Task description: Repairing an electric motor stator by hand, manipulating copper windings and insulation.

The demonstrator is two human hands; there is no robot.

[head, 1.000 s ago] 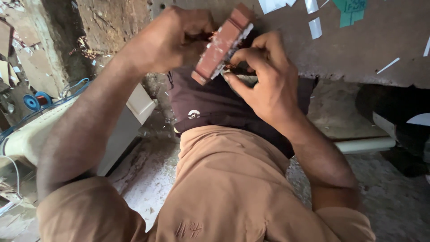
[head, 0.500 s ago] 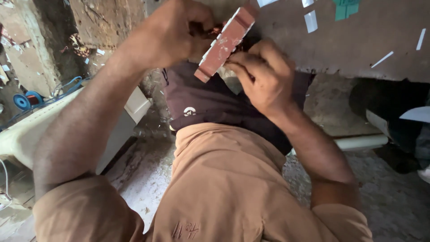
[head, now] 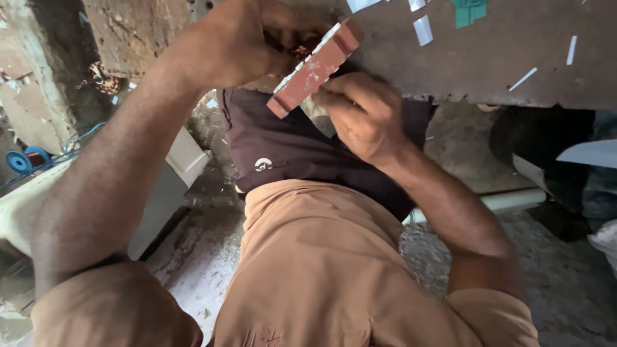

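the left hand (head: 238,42) is closed around the upper end of a reddish block (head: 313,67) with a pale strip along one edge, held tilted in the air in front of a brown board (head: 501,58). the right hand (head: 363,112) pinches its lower edge with the fingertips, though what sits under them is hard to see. the block looks stiff and light, best held by its long sides.
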